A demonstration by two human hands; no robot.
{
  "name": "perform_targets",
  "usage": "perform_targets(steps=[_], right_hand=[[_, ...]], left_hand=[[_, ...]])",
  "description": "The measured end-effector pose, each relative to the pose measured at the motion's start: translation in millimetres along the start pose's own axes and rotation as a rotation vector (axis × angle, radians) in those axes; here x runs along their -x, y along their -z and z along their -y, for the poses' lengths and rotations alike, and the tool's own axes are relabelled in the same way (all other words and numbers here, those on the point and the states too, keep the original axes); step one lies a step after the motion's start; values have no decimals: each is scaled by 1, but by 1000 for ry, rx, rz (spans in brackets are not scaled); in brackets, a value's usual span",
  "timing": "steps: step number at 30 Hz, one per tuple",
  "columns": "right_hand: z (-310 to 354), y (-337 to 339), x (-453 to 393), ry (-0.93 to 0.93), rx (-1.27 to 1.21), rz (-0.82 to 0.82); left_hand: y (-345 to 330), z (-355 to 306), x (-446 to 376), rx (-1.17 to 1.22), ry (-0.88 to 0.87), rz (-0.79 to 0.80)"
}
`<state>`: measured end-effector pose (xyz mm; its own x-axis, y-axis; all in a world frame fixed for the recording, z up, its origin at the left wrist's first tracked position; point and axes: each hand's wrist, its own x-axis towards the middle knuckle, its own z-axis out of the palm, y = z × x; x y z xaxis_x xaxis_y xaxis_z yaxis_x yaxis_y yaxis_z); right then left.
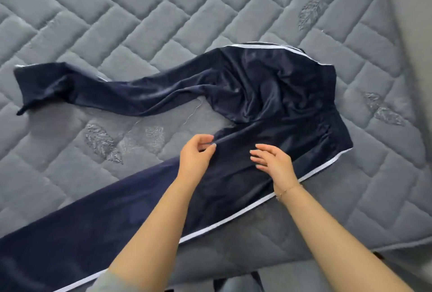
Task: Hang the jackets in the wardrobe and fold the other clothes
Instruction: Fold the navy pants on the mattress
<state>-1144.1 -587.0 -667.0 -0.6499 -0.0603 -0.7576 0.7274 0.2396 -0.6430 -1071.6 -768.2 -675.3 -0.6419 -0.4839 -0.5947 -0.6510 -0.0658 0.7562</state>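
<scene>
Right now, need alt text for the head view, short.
Navy track pants with white side stripes lie spread on a grey quilted mattress. The left hand pinches the inner edge of the near leg; the right hand rests open on the fabric.

Open mattress (pixel 117 22) (quilted) surrounds the trousers (pixel 268 95).
</scene>
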Motion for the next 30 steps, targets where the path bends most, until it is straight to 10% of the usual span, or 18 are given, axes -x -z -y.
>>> perform_targets(steps=[13,19,30], right_hand=[[167,55,-200,829,908,-159],[185,69,-260,656,1230,-64],[181,75,-246,775,1349,-251]], left_hand=[[-38,-116,-179,-415,-319,-234],[-60,-105,-227,-715,-158,-370],[-24,-118,-186,-861,-497,-323]])
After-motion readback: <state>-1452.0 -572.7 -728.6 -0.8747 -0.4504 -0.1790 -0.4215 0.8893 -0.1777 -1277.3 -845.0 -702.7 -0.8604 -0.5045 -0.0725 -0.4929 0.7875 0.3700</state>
